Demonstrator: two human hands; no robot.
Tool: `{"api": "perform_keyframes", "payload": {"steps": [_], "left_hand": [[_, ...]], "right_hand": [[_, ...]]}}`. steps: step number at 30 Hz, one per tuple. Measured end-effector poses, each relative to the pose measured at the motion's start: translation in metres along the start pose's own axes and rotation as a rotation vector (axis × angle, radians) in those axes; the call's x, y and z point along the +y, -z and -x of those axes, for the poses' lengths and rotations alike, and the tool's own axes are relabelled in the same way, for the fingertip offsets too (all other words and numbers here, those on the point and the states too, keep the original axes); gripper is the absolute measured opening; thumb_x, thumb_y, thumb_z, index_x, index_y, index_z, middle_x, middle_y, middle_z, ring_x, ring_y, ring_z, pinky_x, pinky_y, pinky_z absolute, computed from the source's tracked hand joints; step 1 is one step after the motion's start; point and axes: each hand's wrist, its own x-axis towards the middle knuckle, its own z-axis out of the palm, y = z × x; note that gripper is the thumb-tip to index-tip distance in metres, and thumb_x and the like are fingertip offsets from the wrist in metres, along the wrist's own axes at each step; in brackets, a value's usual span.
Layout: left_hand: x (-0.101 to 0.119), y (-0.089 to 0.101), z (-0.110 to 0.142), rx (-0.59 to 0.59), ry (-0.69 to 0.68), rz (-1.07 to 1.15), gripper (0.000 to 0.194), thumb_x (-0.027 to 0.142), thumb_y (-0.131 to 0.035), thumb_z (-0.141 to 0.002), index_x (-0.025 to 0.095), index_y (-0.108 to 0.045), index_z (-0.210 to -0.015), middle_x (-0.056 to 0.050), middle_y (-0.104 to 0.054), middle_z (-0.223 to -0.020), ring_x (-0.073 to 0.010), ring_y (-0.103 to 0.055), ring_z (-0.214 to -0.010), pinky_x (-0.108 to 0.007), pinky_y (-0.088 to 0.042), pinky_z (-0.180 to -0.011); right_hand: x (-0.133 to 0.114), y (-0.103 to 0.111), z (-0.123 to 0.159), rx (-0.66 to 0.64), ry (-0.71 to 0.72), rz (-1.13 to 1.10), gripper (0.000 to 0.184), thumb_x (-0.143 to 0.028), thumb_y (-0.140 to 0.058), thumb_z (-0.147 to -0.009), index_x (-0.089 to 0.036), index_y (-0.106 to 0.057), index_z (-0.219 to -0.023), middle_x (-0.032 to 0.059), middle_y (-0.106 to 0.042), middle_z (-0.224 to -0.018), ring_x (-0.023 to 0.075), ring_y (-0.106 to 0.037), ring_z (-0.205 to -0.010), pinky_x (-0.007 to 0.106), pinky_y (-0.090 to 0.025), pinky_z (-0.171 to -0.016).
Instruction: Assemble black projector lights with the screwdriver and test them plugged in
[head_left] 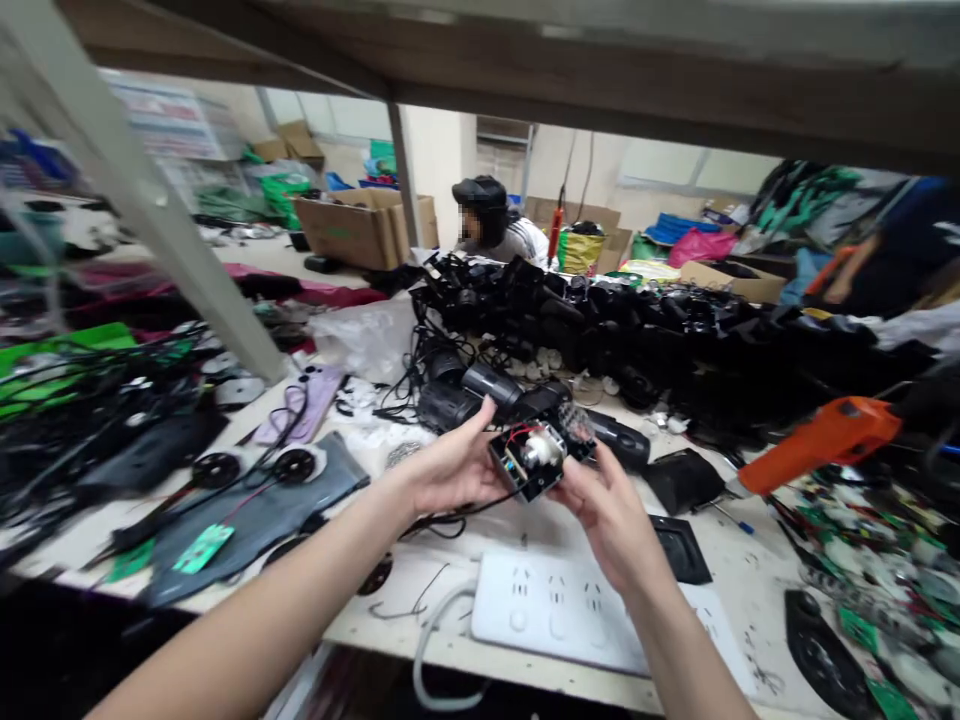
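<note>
Between my two hands is a small black device housing [527, 462], its open side showing red wires, a circuit board and a whitish round part like a motor. My left hand [459, 462] grips its left side, thumb raised. On its right side, my right hand [600, 490] has its fingers closed round the edge. A black cable runs from the housing down to the left. Just behind it lie black cylindrical parts [491, 385]. Below my hands a white power strip [555, 610] rests at the table's front edge.
An orange electric screwdriver [825, 445] lies at right, beside loose circuit boards and wires [877, 560]. A long heap of black housings [637, 330] spans the back. At left are a grey bag [262, 520], cables and a slanting metal post [172, 220]. A person [495, 220] sits beyond.
</note>
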Motion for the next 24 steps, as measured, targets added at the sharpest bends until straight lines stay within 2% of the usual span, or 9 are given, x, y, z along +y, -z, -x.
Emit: {"api": "perform_keyframes", "payload": {"steps": [2,4,9,11,14,17,19,21,24], "left_hand": [[0.012,0.006,-0.002,-0.180,0.135,-0.022,0.078,0.075,-0.031,-0.083,0.009,-0.059,-0.117,-0.015,-0.073,-0.091,-0.0242,-0.070,-0.072,-0.034,-0.055,-0.064],[0.022,0.009,0.000,-0.231,0.110,-0.014,0.084,0.074,-0.022,-0.084,0.008,-0.054,-0.125,-0.016,-0.073,-0.091,-0.0265,-0.071,-0.071,-0.036,-0.055,-0.063],[0.044,0.009,0.018,-0.119,-0.054,0.031,0.077,0.064,-0.017,-0.091,0.006,-0.048,-0.131,-0.016,-0.074,-0.086,-0.0244,-0.072,-0.076,-0.035,-0.056,-0.069],[0.052,0.006,0.029,-0.065,-0.105,0.039,0.076,0.064,-0.018,-0.091,0.007,-0.048,-0.131,-0.016,-0.073,-0.087,-0.0248,-0.072,-0.077,-0.036,-0.057,-0.070],[0.064,-0.001,0.046,0.019,-0.213,0.066,0.072,0.061,-0.019,-0.093,0.008,-0.047,-0.131,-0.015,-0.073,-0.088,-0.0248,-0.072,-0.076,-0.037,-0.058,-0.071],[0.075,-0.015,0.064,0.028,-0.297,0.080,0.071,0.061,-0.020,-0.093,0.008,-0.046,-0.132,-0.015,-0.072,-0.091,-0.0266,-0.072,-0.081,-0.039,-0.058,-0.074],[0.082,-0.028,0.074,-0.023,-0.342,0.084,0.071,0.062,-0.020,-0.093,0.009,-0.046,-0.133,-0.014,-0.071,-0.095,-0.0270,-0.071,-0.086,-0.040,-0.058,-0.078],[0.087,-0.042,0.084,-0.058,-0.385,0.087,0.073,0.063,-0.020,-0.093,0.009,-0.046,-0.135,-0.015,-0.070,-0.102,-0.0291,-0.069,-0.096,-0.042,-0.056,-0.084],[0.092,-0.062,0.097,-0.062,-0.403,0.073,0.075,0.066,-0.023,-0.092,0.009,-0.046,-0.136,-0.017,-0.065,-0.116,-0.0361,-0.060,-0.114,-0.048,-0.051,-0.092]], "right_hand": [[-0.005,-0.013,-0.010,-0.016,0.021,-0.023,0.062,-0.037,-0.082,-0.068,-0.022,-0.055,-0.122,0.0034,-0.070,-0.101,0.0156,-0.065,-0.080,0.029,-0.054,-0.075],[-0.007,-0.025,-0.019,-0.002,0.035,-0.037,0.059,-0.037,-0.083,-0.065,-0.021,-0.058,-0.115,0.0024,-0.069,-0.098,0.0147,-0.064,-0.079,0.028,-0.054,-0.075],[0.005,-0.040,-0.031,0.028,0.055,0.009,0.056,-0.045,-0.073,-0.071,-0.018,-0.054,-0.117,0.0026,-0.064,-0.091,0.0162,-0.065,-0.082,0.033,-0.054,-0.081],[0.019,-0.040,-0.030,-0.044,0.040,0.179,0.051,-0.041,-0.066,-0.074,-0.019,-0.053,-0.118,0.0018,-0.061,-0.091,0.0160,-0.065,-0.080,0.034,-0.054,-0.081],[0.045,-0.045,-0.020,-0.216,-0.028,0.422,0.045,-0.023,-0.066,-0.064,-0.020,-0.061,-0.109,0.0001,-0.059,-0.087,0.0137,-0.063,-0.068,0.031,-0.054,-0.068],[0.069,-0.060,-0.007,-0.331,-0.082,0.518,0.063,-0.008,-0.070,-0.052,-0.023,-0.065,-0.113,-0.0016,-0.060,-0.087,0.0105,-0.058,-0.055,0.027,-0.051,-0.058],[0.084,-0.075,0.000,-0.405,-0.059,0.604,0.069,-0.008,-0.075,-0.051,-0.027,-0.064,-0.117,-0.0018,-0.061,-0.089,0.0103,-0.057,-0.056,0.027,-0.050,-0.058],[0.096,-0.089,0.002,-0.465,-0.016,0.678,0.058,-0.017,-0.078,-0.058,-0.027,-0.066,-0.114,-0.0020,-0.063,-0.085,0.0122,-0.058,-0.060,0.026,-0.050,-0.060],[0.104,-0.097,0.000,-0.474,0.047,0.710,0.016,-0.029,-0.067,-0.078,-0.023,-0.073,-0.092,-0.0011,-0.062,-0.072,0.0142,-0.059,-0.062,0.025,-0.049,-0.059]]}}
